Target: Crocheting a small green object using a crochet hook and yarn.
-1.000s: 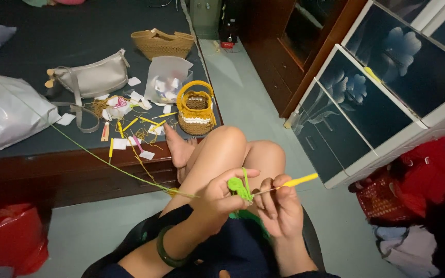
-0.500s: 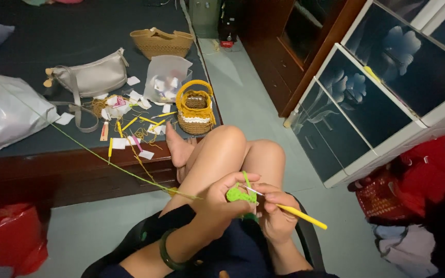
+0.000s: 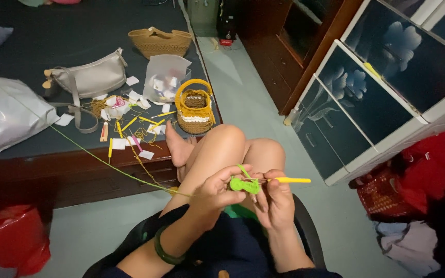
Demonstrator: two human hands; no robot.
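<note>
Head view. The person sits with knees drawn up, one bare foot braced against the front edge of the dark platform (image 3: 37,154). The left hand (image 3: 217,190) is closed in a pinch on a small bright green crochet piece (image 3: 244,184), held above the lap just in front of the raised knees. The right hand (image 3: 275,198) is clenched around a yellow-handled crochet hook (image 3: 287,180), whose handle sticks out level to the right while its tip meets the green piece. The two hands are touching or nearly so at the work. A green bangle (image 3: 165,252) sits on the left wrist.

A strand of yellow-green yarn (image 3: 109,166) runs taut from the left hand up and leftward across the platform's front edge towards the white plastic bag (image 3: 6,116) at its left side.

On the platform, near the front right corner, stands a small yellow crocheted basket (image 3: 194,105) with a handle. Behind it lies a clear plastic pouch (image 3: 165,77), and further back a tan woven bag (image 3: 159,42). A grey shoulder bag (image 3: 86,78) lies left of centre. Paper tags and yellow scraps (image 3: 130,123) are scattered between the grey bag and the basket.

A red plastic bag (image 3: 9,239) rests on the floor at lower left.
</note>
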